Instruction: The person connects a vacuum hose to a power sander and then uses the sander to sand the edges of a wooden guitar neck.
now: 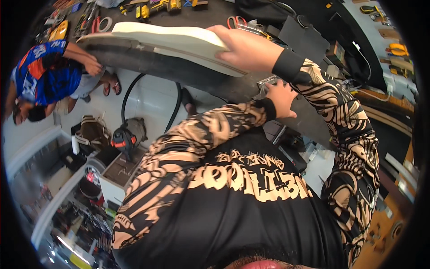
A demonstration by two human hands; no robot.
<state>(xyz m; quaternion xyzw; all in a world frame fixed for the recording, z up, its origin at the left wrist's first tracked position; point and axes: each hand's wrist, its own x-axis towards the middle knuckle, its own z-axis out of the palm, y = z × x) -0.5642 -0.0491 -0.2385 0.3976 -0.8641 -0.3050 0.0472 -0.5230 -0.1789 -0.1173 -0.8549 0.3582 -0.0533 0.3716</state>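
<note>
My right hand (239, 48) is closed around the right end of a long, pale cream curved board (168, 32), which stands on edge above the dark worktable (197, 74). Crossing below it, my left arm ends in my left hand (282, 98), its fingers and thumb spread. Under those fingertips lies a small, clear, shiny piece (264, 84), perhaps a plastic box; whether I touch it cannot be made out. A thin strip (192, 58) runs along the lower side of the board.
Another person in a blue shirt (45, 76) stands at the far left, a hand (93, 67) by the table's edge. Tools, red-handled scissors (236, 21) and a tape roll (105, 23) lie along the back. A vacuum (127, 136) with a black hose (125, 96) stands on the floor.
</note>
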